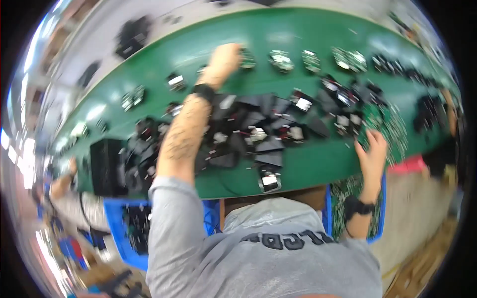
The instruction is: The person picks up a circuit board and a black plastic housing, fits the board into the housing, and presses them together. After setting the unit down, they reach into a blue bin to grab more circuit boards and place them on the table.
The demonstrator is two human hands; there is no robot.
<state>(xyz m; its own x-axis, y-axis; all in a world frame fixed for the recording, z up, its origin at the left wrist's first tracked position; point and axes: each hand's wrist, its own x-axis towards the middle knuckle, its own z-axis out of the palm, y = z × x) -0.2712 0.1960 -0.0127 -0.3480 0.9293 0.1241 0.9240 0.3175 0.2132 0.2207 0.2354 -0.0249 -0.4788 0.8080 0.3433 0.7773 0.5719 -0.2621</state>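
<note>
My left arm stretches far over the green table, and my left hand is curled closed at a small stack of green circuit boards. Whatever its fingers grip is hidden and blurred. Lower right, my right hand has thumb and fingers apart with nothing in them. It is just short of a heap of thin green board strips. Between my arms lies a spread of black plastic housings, some with white or silvery parts. One black piece with a metallic frame sits by the near edge.
More board stacks line the far side, with dark parts at far right. A black box stands at left. Below the edge are blue bins, the right one holding green scraps. Other people's arms show at both ends.
</note>
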